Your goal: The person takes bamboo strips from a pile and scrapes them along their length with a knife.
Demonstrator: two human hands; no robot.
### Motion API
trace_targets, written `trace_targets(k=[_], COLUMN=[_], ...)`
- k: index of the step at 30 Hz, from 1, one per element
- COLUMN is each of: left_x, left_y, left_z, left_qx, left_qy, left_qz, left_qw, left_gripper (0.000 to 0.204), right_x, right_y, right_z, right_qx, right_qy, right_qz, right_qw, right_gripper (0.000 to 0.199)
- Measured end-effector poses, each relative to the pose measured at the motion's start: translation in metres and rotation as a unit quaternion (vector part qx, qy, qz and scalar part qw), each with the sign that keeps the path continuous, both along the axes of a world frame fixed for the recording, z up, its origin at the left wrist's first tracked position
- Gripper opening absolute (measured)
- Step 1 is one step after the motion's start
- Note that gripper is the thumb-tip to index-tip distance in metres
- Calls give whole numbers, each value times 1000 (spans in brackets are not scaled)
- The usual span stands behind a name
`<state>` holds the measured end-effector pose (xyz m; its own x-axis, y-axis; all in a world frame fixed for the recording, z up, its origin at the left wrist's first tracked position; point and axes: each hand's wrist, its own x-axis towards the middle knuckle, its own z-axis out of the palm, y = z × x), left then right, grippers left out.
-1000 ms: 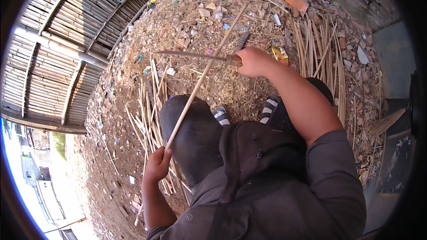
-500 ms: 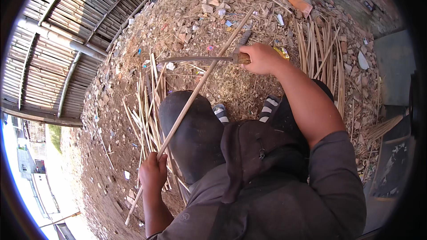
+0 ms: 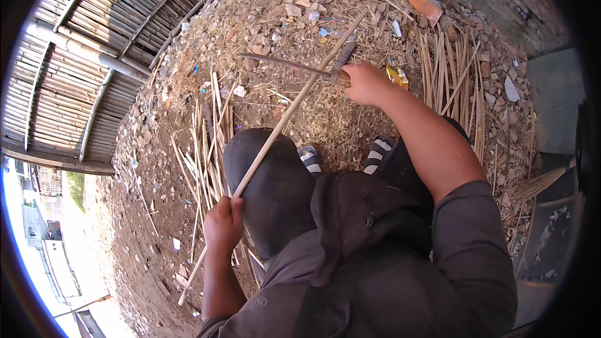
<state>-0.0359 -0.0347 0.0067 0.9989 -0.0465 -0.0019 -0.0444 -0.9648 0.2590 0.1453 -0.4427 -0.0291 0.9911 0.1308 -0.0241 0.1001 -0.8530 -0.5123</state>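
Bare earth strewn with chips, shavings and litter, bounded at left by a bamboo-slat wall [image 3: 69, 69]. Left hand [image 3: 223, 224] is closed round a long bamboo stick [image 3: 285, 122], which slants over the dark-clad knee [image 3: 269, 181] — apparently a rest to steady it. Right hand [image 3: 365, 83] grips a knife [image 3: 288, 64], blade laid across the stick's far part. Split strips lie in loose piles at left [image 3: 203, 150] and right [image 3: 454, 81]. No container is visible.

Harsh daylight, sharp centre — rim bends, lower-left corner perhaps overexposed.
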Motion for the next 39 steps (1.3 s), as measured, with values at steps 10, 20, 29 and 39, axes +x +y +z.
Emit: trace_targets(k=[10,20,29,39], left_x=[5,3,2,-2], left_y=[10,8,3,6], left_z=[-6,-15,-21,0], left_qx=[-12,-59,-107,-20], left_qy=[13,-8,-14,12], left_qz=[-11,-23,1,2], left_qw=[1000,998,994,1000], left_gripper=[39,40,42,38], right_x=[-1,-11,2,10], right_y=[3,16,5,-30], right_z=[-10,-3,-13,-19], right_qx=[29,69,102,107], right_qy=[21,-19,8,-36], right_qz=[-28,-34,-60,-97], right_qw=[999,997,993,989], right_gripper=[34,29,21,29])
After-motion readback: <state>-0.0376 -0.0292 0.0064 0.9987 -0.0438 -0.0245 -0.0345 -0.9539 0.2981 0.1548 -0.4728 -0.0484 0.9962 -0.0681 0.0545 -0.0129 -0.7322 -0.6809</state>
